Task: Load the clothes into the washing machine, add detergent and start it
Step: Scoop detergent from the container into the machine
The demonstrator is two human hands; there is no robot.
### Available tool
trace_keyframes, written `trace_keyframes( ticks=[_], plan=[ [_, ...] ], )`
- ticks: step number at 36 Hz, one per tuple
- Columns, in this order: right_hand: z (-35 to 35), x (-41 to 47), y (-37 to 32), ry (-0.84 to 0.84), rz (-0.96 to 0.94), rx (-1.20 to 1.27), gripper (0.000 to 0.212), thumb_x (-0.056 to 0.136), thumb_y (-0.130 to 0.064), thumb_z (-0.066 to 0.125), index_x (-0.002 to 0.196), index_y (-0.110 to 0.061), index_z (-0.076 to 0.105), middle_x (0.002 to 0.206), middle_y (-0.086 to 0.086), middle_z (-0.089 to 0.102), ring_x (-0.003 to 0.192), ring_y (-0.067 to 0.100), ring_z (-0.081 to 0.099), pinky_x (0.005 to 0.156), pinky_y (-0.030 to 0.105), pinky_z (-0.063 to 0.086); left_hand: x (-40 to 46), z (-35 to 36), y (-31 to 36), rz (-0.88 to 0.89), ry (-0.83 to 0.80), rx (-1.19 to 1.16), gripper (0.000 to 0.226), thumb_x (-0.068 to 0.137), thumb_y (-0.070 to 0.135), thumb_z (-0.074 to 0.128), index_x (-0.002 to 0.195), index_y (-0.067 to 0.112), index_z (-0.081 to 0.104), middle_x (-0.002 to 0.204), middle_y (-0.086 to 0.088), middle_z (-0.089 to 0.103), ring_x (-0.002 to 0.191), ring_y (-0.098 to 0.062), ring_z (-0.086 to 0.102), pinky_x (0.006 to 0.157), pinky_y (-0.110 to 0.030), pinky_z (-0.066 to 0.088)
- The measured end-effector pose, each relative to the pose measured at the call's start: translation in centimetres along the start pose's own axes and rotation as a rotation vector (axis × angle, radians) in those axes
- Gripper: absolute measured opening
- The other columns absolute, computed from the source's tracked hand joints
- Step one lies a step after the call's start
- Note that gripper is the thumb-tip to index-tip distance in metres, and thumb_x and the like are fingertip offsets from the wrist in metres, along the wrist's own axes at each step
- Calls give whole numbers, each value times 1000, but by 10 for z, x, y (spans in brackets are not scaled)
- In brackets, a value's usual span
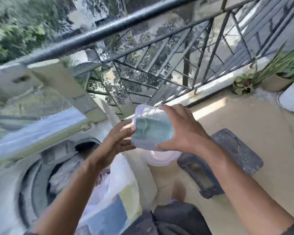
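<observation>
Two hands are seen in the head view, both on a pale blue-green tub (152, 128) held up in mid-frame above the balcony floor (244, 126). Right hand (182, 131) is wrapped on the tub's right side, thumb on the lower edge, fingers (168, 107) curled over the top. Left hand (120, 138) is at the tub's left side, fingers (127, 128) half curled and touching it; whether a lid or the wall is pinched cannot be told, blur too strong. Tub contents are seen as a teal mass through the wall. A round pinkish-white lid or bowl (161, 158) lies on the floor just below the tub. Washer (10, 184) sits at lower left, door opening (58, 170) facing right, clothes (64, 178) visible inside the drum. A white-and-blue plastic bag (115, 200) is seen just beside the opening, between the forearms. A dark mat (231, 158) lies on the floor to the right. Railing (143, 53) runs across the top, potted plants (278, 72) and a white ribbed pot (292, 99) at far right.
</observation>
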State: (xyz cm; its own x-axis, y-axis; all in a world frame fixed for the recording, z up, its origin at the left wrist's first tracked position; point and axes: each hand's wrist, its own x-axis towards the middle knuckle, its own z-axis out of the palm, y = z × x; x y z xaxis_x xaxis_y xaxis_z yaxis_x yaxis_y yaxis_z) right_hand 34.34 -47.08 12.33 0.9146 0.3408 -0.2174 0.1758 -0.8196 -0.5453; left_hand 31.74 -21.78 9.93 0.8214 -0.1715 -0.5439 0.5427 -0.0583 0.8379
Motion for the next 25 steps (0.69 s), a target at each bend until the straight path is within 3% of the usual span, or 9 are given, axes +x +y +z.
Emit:
trace_keyframes(
  ticks=[3, 5, 7, 11, 13, 17, 20, 23, 25],
  plan=[
    [6, 4, -33, -57, -81, -50, 127, 52, -79, 79, 156, -46, 14, 149, -9, 27, 140, 19, 28, 110, 43, 42, -29, -22, -9, 49, 137, -61, 86, 69, 55, 79, 147, 26, 57, 132, -12, 74, 115, -42, 74, 110, -58, 53],
    [11, 5, -57, -40, -156, -97, 129, 51, -95, 61, 158, -46, 10, 155, -7, 25, 144, 21, 28, 116, 47, 33, -50, -37, -18, 84, 219, -110, 86, 68, 56, 79, 146, 25, 57, 130, -13, 75, 113, -44, 74, 108, -60, 54],
    [19, 4, -85, 47, -200, -52, 122, 58, -99, 51, 160, -43, 18, 159, -3, 26, 149, 23, 28, 119, 50, 30, -69, -50, -28, 115, 287, -165, 83, 70, 55, 79, 144, 24, 59, 130, -12, 75, 113, -43, 74, 108, -60, 53],
    [39, -1, -137, 432, -374, 103, 65, 86, -60, 66, 138, -21, 61, 137, 2, 55, 126, 27, 54, 101, 51, 49, -106, -75, -49, 178, 406, -262, 73, 71, 53, 80, 137, 26, 65, 132, -9, 74, 116, -36, 74, 98, -47, 59],
    [50, -4, -163, 497, -465, 169, 35, 92, -38, 66, 120, -18, 70, 119, 1, 64, 110, 25, 61, 88, 47, 54, -123, -86, -60, 202, 458, -303, 69, 72, 52, 80, 135, 28, 66, 130, -7, 75, 118, -34, 73, 94, -41, 62],
    [79, -5, -209, 233, -504, 241, 7, 94, -22, 67, 96, -20, 73, 86, -8, 72, 80, 12, 66, 72, 34, 54, -150, -105, -80, 233, 536, -334, 57, 70, 49, 85, 124, 38, 71, 116, -1, 79, 102, -31, 71, 79, -35, 58],
    [111, 5, -238, -36, -384, 132, 9, 93, -25, 67, 96, -22, 75, 89, -5, 75, 83, 16, 68, 78, 35, 55, -165, -119, -95, 223, 599, -355, 73, 64, 53, 88, 132, 35, 65, 124, 1, 78, 115, -24, 74, 89, -36, 59],
    [150, 18, -259, -256, -275, 15, 13, 92, -28, 67, 99, -23, 75, 101, -1, 77, 96, 22, 70, 84, 32, 56, -179, -129, -111, 213, 624, -388, 77, 65, 50, 88, 135, 32, 63, 120, -1, 80, 110, -21, 77, 78, -24, 62],
    [177, 25, -270, -328, -233, -46, 12, 89, -25, 66, 80, -20, 71, 82, -2, 71, 83, 26, 66, 68, 31, 53, -188, -133, -122, 210, 637, -388, 73, 68, 48, 88, 135, 33, 63, 121, 1, 79, 110, -19, 77, 76, -22, 61]
  ],
)
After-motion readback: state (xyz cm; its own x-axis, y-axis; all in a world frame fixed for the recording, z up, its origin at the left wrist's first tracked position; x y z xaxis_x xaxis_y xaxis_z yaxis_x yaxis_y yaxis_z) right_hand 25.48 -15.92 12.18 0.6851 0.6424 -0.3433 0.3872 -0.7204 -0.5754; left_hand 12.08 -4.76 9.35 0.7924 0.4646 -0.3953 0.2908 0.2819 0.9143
